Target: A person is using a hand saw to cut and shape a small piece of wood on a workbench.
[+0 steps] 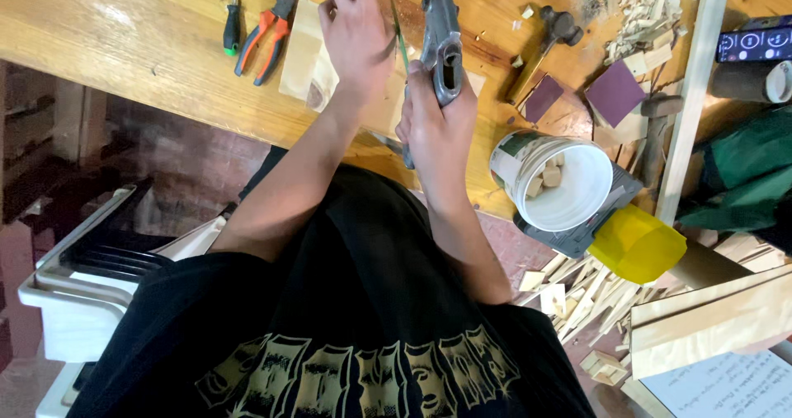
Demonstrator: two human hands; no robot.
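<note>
Saw: grey metal hand saw (441, 51), upper centre of frame, frame upright over the wooden workbench (124, 47), thin blade running toward the bench edge.
Right hand: right hand (437, 129) clenched around the saw's handle, just below the metal frame.
Left hand: left hand (356, 34) pressed flat, fingers spread, on a pale wood piece (305, 63) just left of the saw; not gripping anything.
Wood piece: lies flat on the bench, partly under the left hand; where the blade meets it cannot be told.
Pliers: orange-handled pliers (268, 38) on the bench, left of the wood piece.
Screwdriver: green-and-black handled screwdriver (232, 26) just left of the pliers.
Hammer: small hammer (544, 47) right of the saw, head at upper right.
Sandpaper: purple sandpaper squares (615, 92) right of the hammer.
Bucket: white bucket (577, 203) with small wood blocks inside, at the bench edge, right of the right forearm.
Yellow cup: yellow cup (635, 243) just beside the bucket, lower right.
Offcuts: wood offcuts (590, 290) piled below the bucket.
</note>
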